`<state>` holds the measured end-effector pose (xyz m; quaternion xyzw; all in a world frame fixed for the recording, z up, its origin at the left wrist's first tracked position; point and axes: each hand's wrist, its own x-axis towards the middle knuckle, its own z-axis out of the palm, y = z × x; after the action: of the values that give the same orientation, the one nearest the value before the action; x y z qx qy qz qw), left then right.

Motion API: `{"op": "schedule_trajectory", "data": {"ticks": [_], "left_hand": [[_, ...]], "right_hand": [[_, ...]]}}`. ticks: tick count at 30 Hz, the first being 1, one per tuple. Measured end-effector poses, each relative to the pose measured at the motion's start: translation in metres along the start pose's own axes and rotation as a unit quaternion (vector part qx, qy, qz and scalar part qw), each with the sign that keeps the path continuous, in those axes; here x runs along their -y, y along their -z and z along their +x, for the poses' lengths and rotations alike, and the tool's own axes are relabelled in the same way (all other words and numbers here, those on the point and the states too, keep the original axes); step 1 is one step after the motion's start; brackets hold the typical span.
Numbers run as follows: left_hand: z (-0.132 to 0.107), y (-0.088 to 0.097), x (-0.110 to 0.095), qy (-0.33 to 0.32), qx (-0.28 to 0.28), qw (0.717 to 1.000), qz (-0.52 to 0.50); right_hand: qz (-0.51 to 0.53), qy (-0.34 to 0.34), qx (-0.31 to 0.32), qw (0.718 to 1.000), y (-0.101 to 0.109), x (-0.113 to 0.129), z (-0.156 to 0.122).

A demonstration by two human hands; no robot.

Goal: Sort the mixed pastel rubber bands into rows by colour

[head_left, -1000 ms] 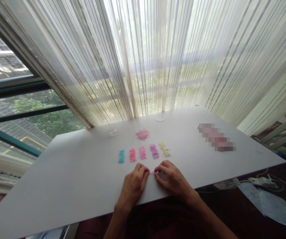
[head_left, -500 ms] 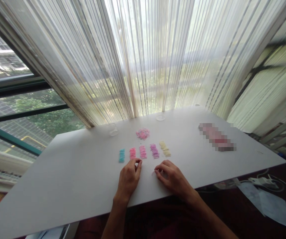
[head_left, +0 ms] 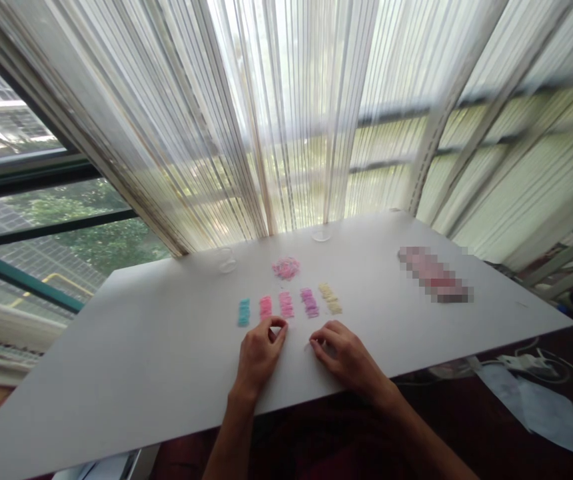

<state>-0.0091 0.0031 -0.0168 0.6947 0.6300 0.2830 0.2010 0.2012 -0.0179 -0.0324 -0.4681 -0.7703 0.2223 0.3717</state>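
Five short stacks of small, thin coloured pieces lie in a row: turquoise (head_left: 243, 312), coral pink (head_left: 265, 307), light pink (head_left: 286, 305), purple (head_left: 310, 303) and pale yellow (head_left: 330, 299). A loose pink heap (head_left: 286, 268) of mixed pieces sits behind them. My left hand (head_left: 260, 348) rests just in front of the pink stacks, thumb and forefinger pinched together; whatever they hold is too small to make out. To its right, my right hand (head_left: 341, 347) pinches near the table, with a tiny pale pink piece faintly showing at its fingertips.
The white table (head_left: 156, 360) reaches back to string curtains (head_left: 286, 133) along the window. Two clear, round items (head_left: 322, 233) stand near its back edge. A blurred-out pinkish object (head_left: 435, 275) lies on the right. Cables and papers (head_left: 541, 400) are beyond the right front edge.
My left fingertips have shifted slightly to the right, toward the front of the light pink stack. My right hand has barely moved. The curtain at the right has swayed.
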Motion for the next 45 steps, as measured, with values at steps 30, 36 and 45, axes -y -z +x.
{"op": "schedule_trajectory", "data": {"ticks": [30, 36, 45], "left_hand": [[-0.017, -0.006, -0.018, -0.046, 0.071, 0.964, 0.252], [-0.015, -0.006, -0.015, -0.049, 0.06, 0.968, 0.238], [-0.003, -0.004, -0.021, 0.008, 0.01, 0.975, 0.22]], "right_hand": [[-0.016, 0.012, -0.003, 1.0, 0.0, -0.001, 0.0], [-0.021, 0.007, -0.006, 1.0, 0.0, 0.0, 0.0], [-0.014, 0.008, -0.007, 1.0, 0.001, 0.0, 0.0]]}}
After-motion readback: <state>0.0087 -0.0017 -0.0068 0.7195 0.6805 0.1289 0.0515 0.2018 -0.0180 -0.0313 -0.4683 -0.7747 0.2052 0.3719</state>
